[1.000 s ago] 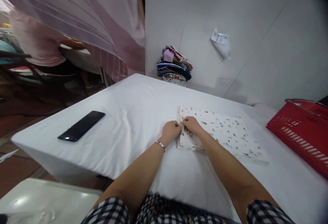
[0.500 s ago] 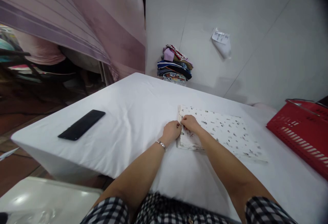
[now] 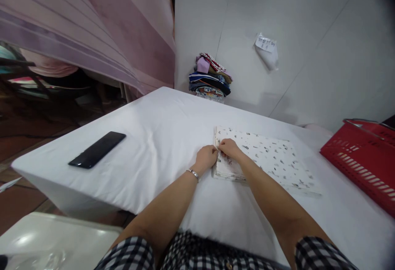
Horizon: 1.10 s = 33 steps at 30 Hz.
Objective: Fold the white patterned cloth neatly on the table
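Note:
A folded white cloth (image 3: pixel 274 157) with small dark and brown printed figures lies flat in layers on the white-covered table (image 3: pixel 173 138). At its left edge, my left hand (image 3: pixel 206 157) is closed, fingertips pinching the layered edge from the side. My right hand (image 3: pixel 230 148) rests on the cloth's left part, its fingers pinched at the same edge and almost meeting the left fingertips. What exactly lies between the fingers is partly hidden. A silver bracelet (image 3: pixel 194 174) circles my left wrist.
A dark phone (image 3: pixel 98 150) lies on the table's left. On the right stands a red plastic basket (image 3: pixel 361 159). A stack of folded clothes (image 3: pixel 210 76) is beyond the far edge, by the wall. A pink curtain (image 3: pixel 132 27) hangs at left; behind it a person is partly visible.
Both hands stay at the cloth's left edge with hardly any movement. The curtain at the left has swayed a little lower.

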Tool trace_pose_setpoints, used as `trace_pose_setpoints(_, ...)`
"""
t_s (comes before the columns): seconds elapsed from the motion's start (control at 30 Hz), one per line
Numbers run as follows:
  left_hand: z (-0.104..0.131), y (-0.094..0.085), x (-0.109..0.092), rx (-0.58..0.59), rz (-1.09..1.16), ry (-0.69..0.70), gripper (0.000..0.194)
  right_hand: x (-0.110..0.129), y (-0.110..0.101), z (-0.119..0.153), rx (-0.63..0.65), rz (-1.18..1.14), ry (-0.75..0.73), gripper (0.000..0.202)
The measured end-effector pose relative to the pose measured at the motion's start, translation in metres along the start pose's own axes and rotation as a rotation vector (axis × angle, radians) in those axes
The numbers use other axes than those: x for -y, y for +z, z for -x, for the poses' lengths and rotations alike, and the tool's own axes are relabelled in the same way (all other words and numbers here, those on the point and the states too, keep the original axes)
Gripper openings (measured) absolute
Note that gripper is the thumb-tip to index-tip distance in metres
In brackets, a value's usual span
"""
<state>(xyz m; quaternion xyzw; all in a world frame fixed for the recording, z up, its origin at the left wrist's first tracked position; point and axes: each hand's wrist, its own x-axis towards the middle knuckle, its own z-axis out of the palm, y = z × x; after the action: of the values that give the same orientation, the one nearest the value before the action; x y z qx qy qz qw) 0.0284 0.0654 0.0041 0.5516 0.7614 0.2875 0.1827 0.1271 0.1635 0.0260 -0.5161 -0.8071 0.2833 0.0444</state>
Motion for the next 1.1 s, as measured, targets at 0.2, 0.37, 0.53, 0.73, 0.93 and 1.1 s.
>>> trace_pose_setpoints(0.2, 0.001, -0.001, -0.001, 0.02, -0.006, -0.032, 0.026, -0.001, 0.002, -0.004, 0.108, -0.075, 0.053, 0.014)
trace_pose_setpoints(0.37, 0.0, -0.003, -0.002, 0.05, -0.015, -0.061, 0.025, 0.004, -0.002, -0.008, 0.16, -0.035, 0.099, 0.017)
trace_pose_setpoints(0.53, -0.002, -0.004, 0.0, 0.067, 0.004, -0.058, 0.023, 0.009, -0.006, -0.005, 0.195, -0.022, 0.105, 0.017)
trace_pose_setpoints(0.73, -0.002, -0.005, 0.001, 0.042, 0.015, -0.043, 0.024, 0.006, -0.011, 0.005, 0.196, -0.25, 0.134, 0.019)
trace_pose_setpoints(0.93, 0.0, -0.004, -0.002, 0.052, -0.014, -0.052, 0.023, 0.004, -0.009, 0.006, 0.167, -0.277, 0.134, 0.018)
trace_pose_setpoints(1.1, -0.001, -0.003, -0.001, 0.036, -0.024, -0.068, 0.023, 0.004, -0.007, 0.003, 0.145, -0.23, 0.12, 0.016)
